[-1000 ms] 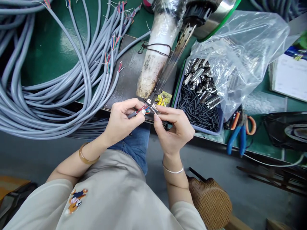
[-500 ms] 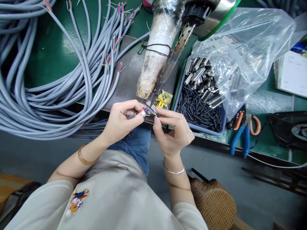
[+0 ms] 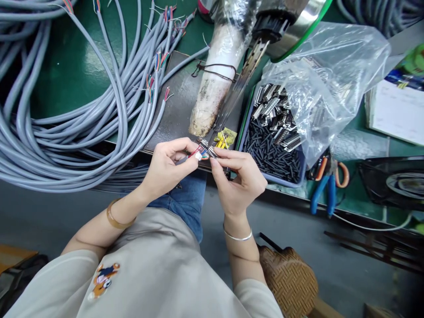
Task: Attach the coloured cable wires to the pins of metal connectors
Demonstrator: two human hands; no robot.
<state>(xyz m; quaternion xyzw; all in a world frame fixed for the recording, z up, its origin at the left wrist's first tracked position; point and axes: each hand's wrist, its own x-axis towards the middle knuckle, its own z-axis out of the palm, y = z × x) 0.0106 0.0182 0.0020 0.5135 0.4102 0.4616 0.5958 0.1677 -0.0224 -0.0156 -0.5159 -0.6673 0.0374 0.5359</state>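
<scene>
My left hand [image 3: 172, 165] is closed around the end of a grey cable [image 3: 180, 161], whose thin coloured wires [image 3: 204, 155] fan out at the fingertips. A small white piece is by the left thumb tip. Those wires meet a metal multi-pin connector [image 3: 207, 147] between the two hands. My right hand [image 3: 236, 172] pinches the connector's right end with thumb and fingers; any wire inside that pinch is too small to make out. The soldering iron [image 3: 232, 97] points down from above, its dark tip at the connector. Its handle end is under the black collar [image 3: 271, 26].
Many grey cables [image 3: 112, 101] with stripped ends lie at left. A blue bin [image 3: 243, 137] holds black sleeves [image 3: 271, 157] and connectors [image 3: 281, 110], partly under a clear plastic bag [image 3: 344, 75]. Cutters [image 3: 326, 185] lie right of it. A plastic-wrapped white tube [image 3: 215, 88] stands beside the iron.
The view has shifted slightly, so the bin, bag and cutters appear further left. My right fingers have drawn a little closer to the connector; the left hand keeps its grip.
</scene>
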